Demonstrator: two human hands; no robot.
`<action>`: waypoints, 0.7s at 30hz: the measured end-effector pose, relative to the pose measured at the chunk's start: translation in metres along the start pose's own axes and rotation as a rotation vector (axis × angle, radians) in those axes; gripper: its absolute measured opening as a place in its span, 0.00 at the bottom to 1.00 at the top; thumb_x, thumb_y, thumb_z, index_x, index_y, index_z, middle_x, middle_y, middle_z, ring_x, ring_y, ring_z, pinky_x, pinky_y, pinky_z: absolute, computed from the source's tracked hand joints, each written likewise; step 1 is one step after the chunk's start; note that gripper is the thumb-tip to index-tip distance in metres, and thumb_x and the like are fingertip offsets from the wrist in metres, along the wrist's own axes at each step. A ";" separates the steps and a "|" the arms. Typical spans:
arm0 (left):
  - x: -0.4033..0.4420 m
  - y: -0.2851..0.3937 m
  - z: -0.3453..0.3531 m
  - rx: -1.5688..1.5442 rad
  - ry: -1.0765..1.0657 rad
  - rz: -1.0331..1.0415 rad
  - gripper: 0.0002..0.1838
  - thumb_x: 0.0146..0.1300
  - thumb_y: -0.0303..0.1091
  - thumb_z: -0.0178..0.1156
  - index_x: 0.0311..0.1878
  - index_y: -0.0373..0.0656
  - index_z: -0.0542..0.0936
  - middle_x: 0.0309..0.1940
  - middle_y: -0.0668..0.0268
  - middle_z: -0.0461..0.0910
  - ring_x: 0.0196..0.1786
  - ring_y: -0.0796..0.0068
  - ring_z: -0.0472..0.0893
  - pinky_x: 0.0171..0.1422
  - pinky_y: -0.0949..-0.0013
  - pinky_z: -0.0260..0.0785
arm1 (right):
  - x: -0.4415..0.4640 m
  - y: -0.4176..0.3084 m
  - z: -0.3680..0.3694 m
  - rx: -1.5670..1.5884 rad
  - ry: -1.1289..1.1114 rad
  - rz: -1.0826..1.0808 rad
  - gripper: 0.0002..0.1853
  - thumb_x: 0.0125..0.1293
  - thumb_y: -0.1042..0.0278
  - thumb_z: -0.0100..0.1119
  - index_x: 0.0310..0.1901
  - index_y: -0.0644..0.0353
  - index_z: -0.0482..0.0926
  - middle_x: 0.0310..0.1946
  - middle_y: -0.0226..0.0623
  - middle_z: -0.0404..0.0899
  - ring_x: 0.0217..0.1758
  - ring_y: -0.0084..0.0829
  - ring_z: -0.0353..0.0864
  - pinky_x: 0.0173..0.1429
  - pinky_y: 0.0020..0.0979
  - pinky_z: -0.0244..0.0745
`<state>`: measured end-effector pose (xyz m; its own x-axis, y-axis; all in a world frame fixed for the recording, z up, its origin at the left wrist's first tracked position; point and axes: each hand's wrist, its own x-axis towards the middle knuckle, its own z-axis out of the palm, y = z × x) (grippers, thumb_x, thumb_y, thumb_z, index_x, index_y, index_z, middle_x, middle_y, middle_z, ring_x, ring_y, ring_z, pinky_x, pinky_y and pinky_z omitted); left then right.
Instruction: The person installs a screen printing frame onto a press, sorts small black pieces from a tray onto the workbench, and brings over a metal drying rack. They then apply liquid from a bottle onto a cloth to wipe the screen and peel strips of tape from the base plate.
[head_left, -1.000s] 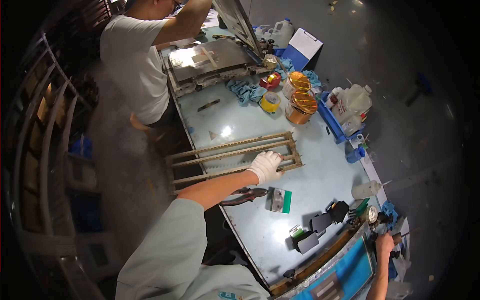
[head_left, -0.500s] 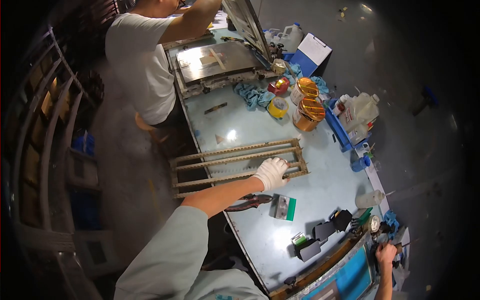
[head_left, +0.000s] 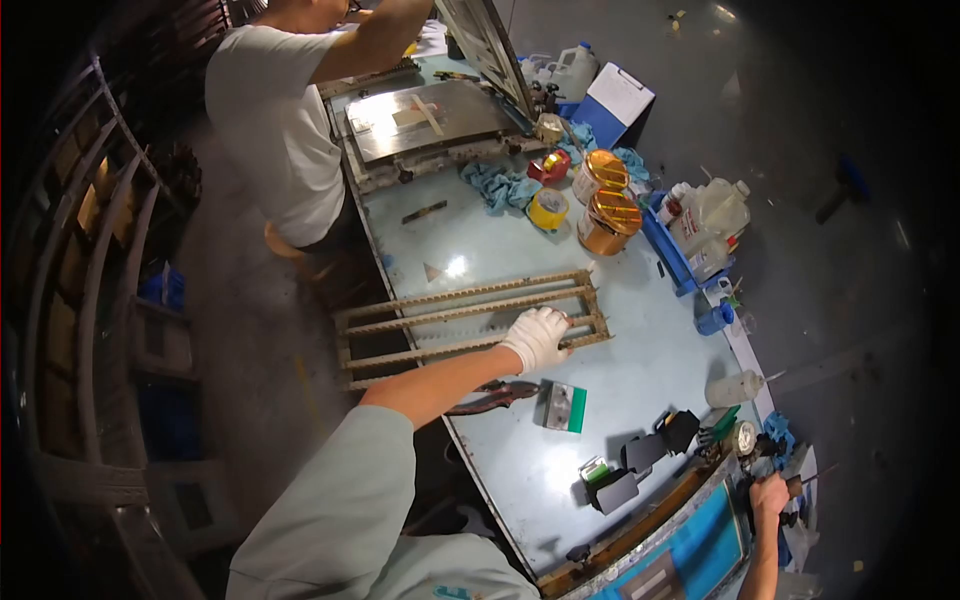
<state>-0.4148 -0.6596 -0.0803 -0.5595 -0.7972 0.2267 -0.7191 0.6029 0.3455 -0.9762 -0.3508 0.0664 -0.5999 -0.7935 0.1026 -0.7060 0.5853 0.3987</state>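
Observation:
My left hand (head_left: 538, 339), in a white glove, is closed around the right end of a slatted metal rack (head_left: 460, 300) with notched bars. This rack lies partly on the table and overhangs its left edge. My bare right hand (head_left: 769, 495) is closed at the far lower right, by the dark fittings of a framed screen (head_left: 690, 550) with a blue surface. A thin rod (head_left: 822, 472) juts out beyond its fingers; what the fingers grip is mostly hidden. Close to my left forearm are red-handled pliers (head_left: 495, 398) and a white-and-green box (head_left: 565, 407).
A co-worker (head_left: 285, 130) in a white shirt stands at another raised screen frame (head_left: 485, 50). Copper-coloured cans (head_left: 609, 225), yellow tape (head_left: 548, 210), blue rags (head_left: 497, 187) and a blue tray (head_left: 672, 250) of bottles line the table. Dark blocks (head_left: 643, 453) lie near my screen.
The whole view has shifted slightly left and up. My left hand keeps its hold on the rack. Beside my right hand, the thin rod shows longer and points more upward.

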 end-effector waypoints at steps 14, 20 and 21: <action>0.003 -0.008 -0.005 0.021 0.029 0.008 0.31 0.61 0.56 0.66 0.60 0.43 0.80 0.56 0.60 0.81 0.63 0.62 0.77 0.67 0.59 0.70 | 0.010 -0.003 0.000 0.024 -0.124 0.028 0.17 0.62 0.61 0.59 0.43 0.69 0.83 0.42 0.62 0.86 0.49 0.60 0.87 0.56 0.53 0.82; 0.002 -0.002 -0.007 -0.008 -0.013 0.005 0.31 0.61 0.55 0.66 0.60 0.44 0.80 0.57 0.60 0.81 0.63 0.62 0.78 0.68 0.57 0.71 | 0.004 -0.016 -0.013 0.052 -0.123 0.118 0.22 0.61 0.65 0.57 0.53 0.71 0.81 0.45 0.63 0.86 0.51 0.58 0.87 0.58 0.51 0.82; 0.001 -0.002 -0.005 0.000 -0.004 0.006 0.31 0.61 0.55 0.66 0.60 0.43 0.79 0.57 0.60 0.81 0.63 0.62 0.78 0.68 0.58 0.70 | 0.003 -0.020 -0.018 0.063 -0.139 0.149 0.20 0.61 0.65 0.57 0.51 0.70 0.83 0.45 0.62 0.86 0.51 0.57 0.87 0.59 0.51 0.82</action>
<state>-0.4124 -0.6619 -0.0760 -0.5654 -0.7934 0.2256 -0.7158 0.6079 0.3438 -0.9572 -0.3683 0.0751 -0.7427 -0.6691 0.0280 -0.6249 0.7075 0.3301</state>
